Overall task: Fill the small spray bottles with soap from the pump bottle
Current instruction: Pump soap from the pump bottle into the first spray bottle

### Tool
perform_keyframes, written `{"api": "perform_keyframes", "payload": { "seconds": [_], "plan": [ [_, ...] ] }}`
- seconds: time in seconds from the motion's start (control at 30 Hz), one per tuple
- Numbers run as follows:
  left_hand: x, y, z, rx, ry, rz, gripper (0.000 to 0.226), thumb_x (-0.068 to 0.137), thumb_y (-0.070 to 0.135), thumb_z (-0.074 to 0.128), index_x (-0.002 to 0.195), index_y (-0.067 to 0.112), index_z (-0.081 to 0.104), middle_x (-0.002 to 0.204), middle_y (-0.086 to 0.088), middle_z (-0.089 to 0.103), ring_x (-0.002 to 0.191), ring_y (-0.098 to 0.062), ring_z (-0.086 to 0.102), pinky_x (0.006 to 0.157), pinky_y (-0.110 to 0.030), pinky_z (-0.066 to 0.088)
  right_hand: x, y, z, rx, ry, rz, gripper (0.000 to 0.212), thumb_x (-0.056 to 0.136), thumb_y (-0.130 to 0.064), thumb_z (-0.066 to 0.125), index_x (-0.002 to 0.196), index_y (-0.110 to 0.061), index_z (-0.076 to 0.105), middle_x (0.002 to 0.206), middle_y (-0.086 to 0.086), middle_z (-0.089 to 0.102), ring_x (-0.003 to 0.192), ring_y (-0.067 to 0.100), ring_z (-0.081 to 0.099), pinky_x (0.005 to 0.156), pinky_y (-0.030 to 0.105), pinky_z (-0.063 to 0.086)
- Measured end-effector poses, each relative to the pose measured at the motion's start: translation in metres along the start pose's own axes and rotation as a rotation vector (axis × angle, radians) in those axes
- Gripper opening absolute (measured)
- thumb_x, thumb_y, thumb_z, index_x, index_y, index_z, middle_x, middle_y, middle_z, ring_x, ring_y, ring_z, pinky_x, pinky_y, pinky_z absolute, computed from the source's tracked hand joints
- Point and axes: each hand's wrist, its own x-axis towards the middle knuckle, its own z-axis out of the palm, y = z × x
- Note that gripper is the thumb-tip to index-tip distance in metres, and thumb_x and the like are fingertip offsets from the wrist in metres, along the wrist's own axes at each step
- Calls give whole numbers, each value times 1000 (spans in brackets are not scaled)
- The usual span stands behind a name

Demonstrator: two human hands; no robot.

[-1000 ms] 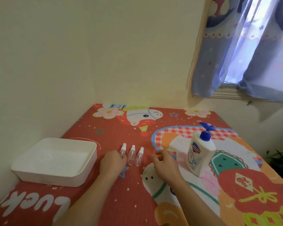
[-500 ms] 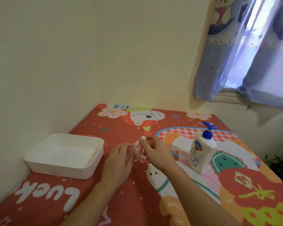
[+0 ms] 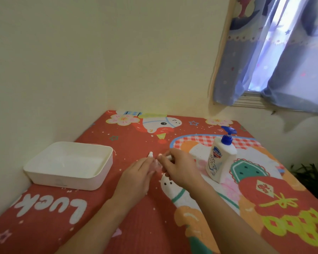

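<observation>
Three small clear spray bottles with white caps stand mid-table between my hands. The cap of the leftmost bottle (image 3: 151,154) pokes up above my left fingers. My left hand (image 3: 136,177) wraps the clear body of a small spray bottle (image 3: 156,166). My right hand (image 3: 181,168) pinches a white cap (image 3: 167,157) with its fingertips. The bottles' bodies are mostly hidden by my fingers. The white soap pump bottle (image 3: 218,160) with a blue pump head stands upright just right of my right hand, apart from it.
A white rectangular tray (image 3: 99,177) sits at the left by the wall. The table has a red cartoon-print cloth (image 3: 128,213). Walls close the left and far sides. A blue curtain (image 3: 264,52) hangs at the upper right, and a plant (image 3: 312,175) stands beyond the right edge.
Both hands moved forward from the table in front of the bottles and closed around them. The right hand came up onto a cap, and my view shifted slightly.
</observation>
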Motion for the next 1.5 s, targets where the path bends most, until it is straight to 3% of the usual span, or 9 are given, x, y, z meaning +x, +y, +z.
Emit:
{"api": "perform_keyframes", "payload": {
  "seconds": [0.27,0.47,0.53,0.67,0.83,0.93,1.07,1.23,1.5],
  "plan": [
    [-4,11,10,41,-44,13,50,91,19,50,140,14,49,127,0,59,112,-19,58,93,-35,52,-3,22,-23,156,-205,24,67,81,-53,66,140,-38,38,119,-10,59,101,10,63,86,31,56],
    [-1,13,18,115,-32,18,51,95,28,44,143,13,47,130,-2,57,114,-22,57,93,-36,52,0,28,-15,-31,-69,104,48,94,-50,50,74,-11,69,61,3,71,50,14,67,58,32,59],
    [-1,7,19,132,-29,-5,50,95,29,43,142,13,49,127,-2,57,111,-23,58,90,-37,54,2,37,-15,109,-119,22,10,87,-28,67,94,-21,66,85,-3,71,71,10,67,68,34,60],
    [2,0,17,178,21,-28,47,91,25,43,136,12,54,122,-3,57,108,-22,56,84,-37,56,4,35,-11,323,-267,45,76,79,-31,76,142,-36,34,125,-17,51,107,1,56,81,21,55],
    [3,0,19,195,62,52,39,92,22,49,128,10,54,119,-4,56,104,-20,54,81,-34,54,12,26,0,168,-196,302,66,89,-68,40,82,-10,70,62,7,73,51,19,69,57,36,61],
    [7,-9,19,210,40,59,38,92,23,49,128,11,54,118,-4,56,104,-20,54,80,-34,56,17,36,1,86,-117,110,20,89,-40,63,90,-19,66,78,-1,72,63,12,69,65,40,61],
    [9,-15,12,225,18,41,38,91,21,47,127,12,55,119,-4,57,106,-21,54,84,-34,54,21,28,5,301,-247,192,63,81,-40,74,134,-27,42,110,-7,62,84,10,69,72,29,61],
    [0,-19,8,221,12,31,39,91,17,60,129,12,53,118,-5,58,105,-23,57,83,-36,55,17,12,6,263,-214,285,47,95,-47,52,81,-5,70,60,7,72,47,17,66,50,30,58],
    [-4,-36,-21,179,38,-136,40,96,34,47,127,11,56,122,-3,60,110,-21,58,94,-37,51,1,37,-21,343,92,112,12,89,-22,63,98,-29,66,84,-3,69,70,19,67,59,31,60]
  ]
}}
